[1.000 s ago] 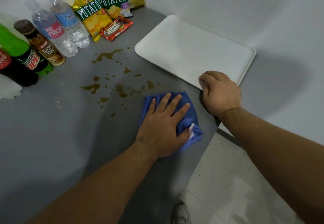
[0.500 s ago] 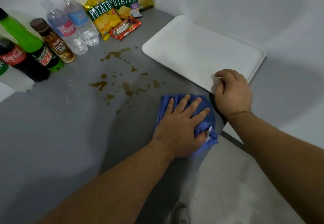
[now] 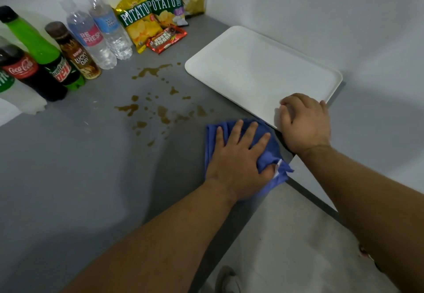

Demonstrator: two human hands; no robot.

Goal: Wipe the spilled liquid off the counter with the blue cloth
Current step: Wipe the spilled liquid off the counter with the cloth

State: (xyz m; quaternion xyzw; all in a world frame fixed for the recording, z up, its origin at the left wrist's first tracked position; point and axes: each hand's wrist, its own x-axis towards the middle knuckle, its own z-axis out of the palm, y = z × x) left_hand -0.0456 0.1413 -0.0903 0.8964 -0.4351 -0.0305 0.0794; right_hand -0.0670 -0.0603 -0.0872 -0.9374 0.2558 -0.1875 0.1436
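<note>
Left hand (image 3: 238,162), fingers spread flat atop blue cloth (image 3: 270,141), brown spill (image 3: 160,111) beyond fingertips; right hand (image 3: 305,123), fingers curled on white tray (image 3: 252,68) edge.

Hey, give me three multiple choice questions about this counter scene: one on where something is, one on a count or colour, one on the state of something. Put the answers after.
1. Where does the blue cloth lie?
A. on the white tray
B. on the grey counter near its front edge, under the left hand
C. among the bottles

2. How many clear water bottles stand in the row?
A. two
B. four
C. none

3. What is the state of the brown spill?
A. wiped away
B. covered by the cloth
C. unwiped, splotches left of the cloth

Answers:
1 B: the left hand presses the cloth flat on the counter.
2 A: two water bottles show.
3 C: splotches lie bare, while the right hand rests on the white tray.
</note>
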